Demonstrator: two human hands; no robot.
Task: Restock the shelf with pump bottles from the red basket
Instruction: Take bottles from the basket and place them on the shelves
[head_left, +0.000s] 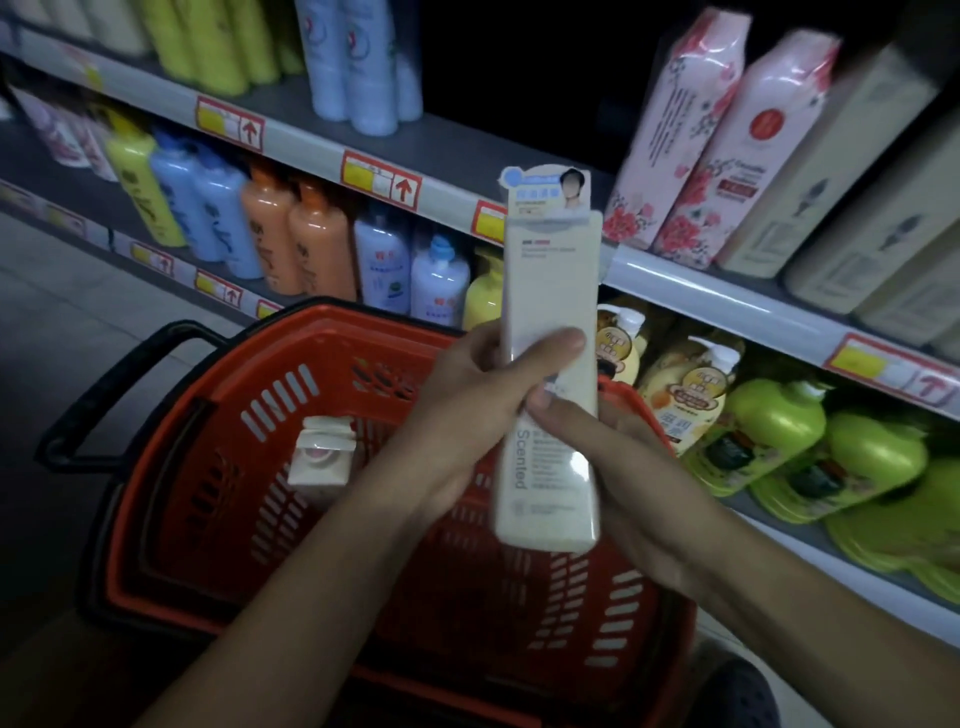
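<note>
A: Right, both hands are clamped on one cream bottle (550, 332), held upright over the far rim of the red basket (171, 415). Left hand (483, 395) wraps its middle, thumb across the front; right hand (608, 452) cups the lower half from behind.

B: How will it handle?

A: Judging by shape: tall, slim, stiff plastic, glossy so probably a bit slippery. Likely moderate weight if full. Best held round the body, not by the card tag at its top.

B: Anything left in the basket?

A: One pale carton (322, 457) near the left wall. Rest of the floor is hidden by the forearms.

B: And the shelf (727, 296)?

A: Crowded, blurred, dim. Labels unreadable; I can't make out the bottle's pump or a free slot.
</note>
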